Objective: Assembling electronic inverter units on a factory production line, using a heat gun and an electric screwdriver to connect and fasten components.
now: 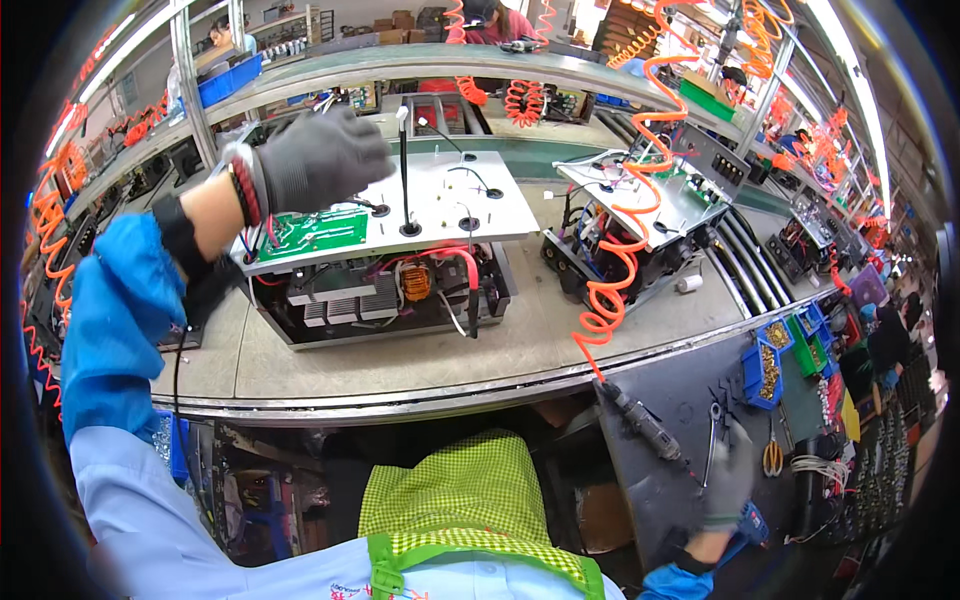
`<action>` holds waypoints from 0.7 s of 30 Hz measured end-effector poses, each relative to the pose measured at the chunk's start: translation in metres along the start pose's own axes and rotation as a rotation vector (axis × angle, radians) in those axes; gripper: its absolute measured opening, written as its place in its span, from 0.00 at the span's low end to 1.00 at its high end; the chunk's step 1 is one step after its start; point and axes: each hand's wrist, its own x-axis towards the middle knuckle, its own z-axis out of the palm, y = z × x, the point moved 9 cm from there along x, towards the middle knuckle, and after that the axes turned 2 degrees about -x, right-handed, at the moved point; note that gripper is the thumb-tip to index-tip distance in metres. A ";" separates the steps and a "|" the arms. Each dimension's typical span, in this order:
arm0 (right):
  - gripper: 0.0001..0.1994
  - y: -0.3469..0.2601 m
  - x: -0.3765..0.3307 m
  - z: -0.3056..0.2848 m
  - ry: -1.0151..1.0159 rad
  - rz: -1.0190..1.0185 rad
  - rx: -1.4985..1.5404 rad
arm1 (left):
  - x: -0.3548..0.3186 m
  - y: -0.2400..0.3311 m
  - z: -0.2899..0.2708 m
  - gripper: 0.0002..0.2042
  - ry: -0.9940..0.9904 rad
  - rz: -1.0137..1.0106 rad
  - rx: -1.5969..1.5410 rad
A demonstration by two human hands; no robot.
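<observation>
The open chassis (385, 310) rests on the bench (400, 378), left of the frame's centre. A white panel (455, 200) lies over its top, with a green circuit board (318, 232) at the panel's left end. One black cable (405, 175) stands upright through the panel. Heat sinks (352, 308) and a yellow-wound coil (413, 284) are visible inside the chassis.

The left hand (328, 162), in a grey glove, is positioned over the panel's rear left part, upper left of the frame. Its fingers are curled; whether it grips anything or contacts the panel cannot be determined.

The right hand (732, 475), also gloved, is at the lower right above a dark worktop (640, 485), just beside a slender silver tool (712, 430). It is motion-blurred, so its grip cannot be determined.

An air screwdriver (645, 425) lies to its upper left, attached to an orange coiled hose (605, 300). Orange-handled scissors (772, 457) and blue bins (762, 375) of small brass-coloured parts are at the right. A second opened unit (640, 215) stands at the upper right.
</observation>
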 end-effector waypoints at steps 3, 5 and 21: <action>0.25 -0.149 0.006 0.119 -0.525 -0.105 0.614 | 0.008 -0.011 0.015 0.09 -0.033 -0.086 -0.070; 0.28 -0.190 -0.007 0.212 -0.685 -0.338 0.636 | 0.028 0.023 0.049 0.13 -0.021 -0.106 -0.391; 0.06 -0.277 0.082 0.397 -0.347 0.042 1.616 | 0.060 0.050 0.117 0.12 0.273 -0.404 -1.147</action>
